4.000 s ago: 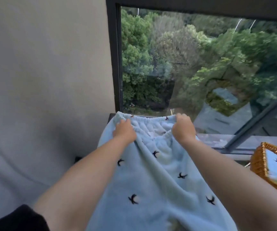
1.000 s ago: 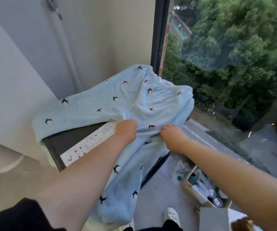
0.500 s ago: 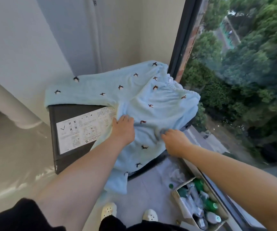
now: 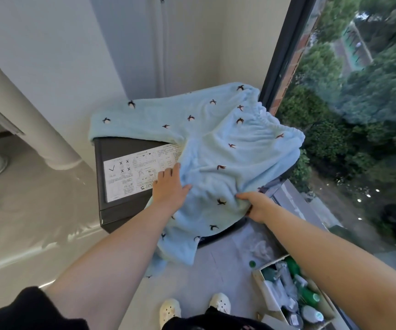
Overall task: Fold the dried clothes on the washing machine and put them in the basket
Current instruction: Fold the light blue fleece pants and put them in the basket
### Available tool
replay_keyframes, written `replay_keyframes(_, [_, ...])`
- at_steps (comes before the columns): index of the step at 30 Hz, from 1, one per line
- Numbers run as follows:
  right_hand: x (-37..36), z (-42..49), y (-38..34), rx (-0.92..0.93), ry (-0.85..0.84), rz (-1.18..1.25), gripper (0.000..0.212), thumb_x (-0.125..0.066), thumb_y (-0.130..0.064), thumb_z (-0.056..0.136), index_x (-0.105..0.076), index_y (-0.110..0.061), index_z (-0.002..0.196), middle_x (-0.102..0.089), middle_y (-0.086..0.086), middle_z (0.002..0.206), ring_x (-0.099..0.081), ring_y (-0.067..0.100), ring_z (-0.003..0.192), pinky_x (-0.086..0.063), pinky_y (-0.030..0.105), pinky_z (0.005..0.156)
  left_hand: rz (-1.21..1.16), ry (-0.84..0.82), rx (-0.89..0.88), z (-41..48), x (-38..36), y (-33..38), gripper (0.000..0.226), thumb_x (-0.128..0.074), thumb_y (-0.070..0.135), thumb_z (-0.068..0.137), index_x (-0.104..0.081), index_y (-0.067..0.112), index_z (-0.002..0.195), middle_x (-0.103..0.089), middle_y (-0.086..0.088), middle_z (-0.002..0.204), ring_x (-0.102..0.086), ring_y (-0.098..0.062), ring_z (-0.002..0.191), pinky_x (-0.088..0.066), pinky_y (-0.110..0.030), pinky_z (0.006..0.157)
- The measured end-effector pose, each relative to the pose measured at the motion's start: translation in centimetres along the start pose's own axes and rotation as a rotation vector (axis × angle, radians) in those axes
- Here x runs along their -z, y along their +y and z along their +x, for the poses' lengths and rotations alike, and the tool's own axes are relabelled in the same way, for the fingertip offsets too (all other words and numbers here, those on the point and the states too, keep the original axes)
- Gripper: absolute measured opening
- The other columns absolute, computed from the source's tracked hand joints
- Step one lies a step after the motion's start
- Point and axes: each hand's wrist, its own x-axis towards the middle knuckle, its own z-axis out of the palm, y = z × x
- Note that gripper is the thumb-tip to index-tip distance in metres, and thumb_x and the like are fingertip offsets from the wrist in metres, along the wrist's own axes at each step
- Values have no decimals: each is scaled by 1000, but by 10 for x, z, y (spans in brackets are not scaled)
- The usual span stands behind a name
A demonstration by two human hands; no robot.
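Note:
Light blue fleece trousers (image 4: 216, 139) with small dark bird marks lie spread over the dark washing machine (image 4: 120, 148). One leg runs along the back edge to the left; the other hangs over the front toward the floor. My left hand (image 4: 168, 184) rests on the cloth near the crotch, fingers partly under a fold. My right hand (image 4: 255, 204) grips the fabric at the machine's front right edge. The basket is out of view.
A white instruction sticker (image 4: 135, 172) covers part of the machine's top. A cardboard box (image 4: 292, 291) of bottles stands on the floor at the lower right. A tall window (image 4: 358, 115) is on the right, a white pipe (image 4: 25, 115) on the left. My white shoes (image 4: 192, 308) are below.
Four seconds ago I held the waistband up in both hands. The trousers now lie on the machine. In the last second the hanging leg has been drawn up and my right hand has moved right.

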Motion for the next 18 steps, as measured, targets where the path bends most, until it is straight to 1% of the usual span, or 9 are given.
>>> replay_keyframes(2, [-1, -6, 0, 41, -26, 51, 36, -62, -6, 87, -59, -6, 123, -66, 15, 110, -62, 31, 93, -53, 40, 78, 1, -26, -23, -3, 1, -2, 68, -48, 40, 96, -12, 20, 150, -32, -8, 147, -29, -30, 133, -33, -43, 102])
replay_keyframes(5, [4, -15, -1, 76, -117, 238, 27, -56, -21, 91, -64, -14, 115, -68, 11, 110, -64, 29, 97, -51, 41, 85, -28, -36, -31, -7, 4, -2, 67, -45, 34, 98, -7, 18, 151, -33, -8, 148, -27, -27, 136, -35, -43, 102])
replay_keyframes(8, [8, -22, -3, 104, -238, 293, 38, -53, -35, 91, -63, -18, 124, -67, 7, 119, -63, 27, 110, -50, 42, 92, -31, -58, -59, -11, 9, -5, 64, -41, 29, 100, -6, 15, 152, -33, -10, 147, -29, -25, 134, -39, -41, 99])
replay_keyframes(10, [7, -26, -4, 107, -252, 262, 40, -55, -41, 89, -64, -20, 122, -68, 7, 118, -63, 27, 110, -49, 43, 94, -24, -59, -66, -15, 12, -7, 61, -40, 24, 101, -8, 14, 151, -31, -10, 147, -31, -24, 134, -39, -39, 98])
replay_keyframes(13, [7, -29, 0, 60, -161, 162, 37, -61, -41, 88, -65, -20, 118, -69, 9, 114, -65, 29, 105, -50, 48, 93, -13, -53, -46, -18, 14, -8, 62, -44, 14, 97, -13, 15, 151, -31, -9, 146, -34, -24, 132, -41, -38, 96])
replay_keyframes(15, [7, -32, 3, 23, -109, 97, 37, -64, -38, 87, -64, -18, 118, -69, 11, 111, -65, 29, 102, -51, 47, 89, -16, -50, -27, -18, 15, -8, 63, -44, 6, 94, -17, 17, 150, -35, -11, 142, -40, -26, 128, -42, -38, 93])
replay_keyframes(17, [10, -34, 4, -19, -102, 21, 39, -69, -32, 85, -62, -16, 120, -70, 10, 109, -65, 27, 98, -53, 44, 83, -6, -41, -22, -17, 17, -8, 64, -43, 1, 91, -20, 18, 149, -38, -12, 138, -44, -27, 124, -42, -37, 92])
replay_keyframes(18, [12, -37, 5, -42, -115, -29, 40, -70, -29, 84, -61, -15, 120, -69, 10, 108, -64, 27, 98, -52, 45, 83, 5, -39, -31, -17, 17, -8, 65, -44, 1, 92, -19, 18, 149, -38, -12, 138, -44, -28, 123, -42, -37, 93])
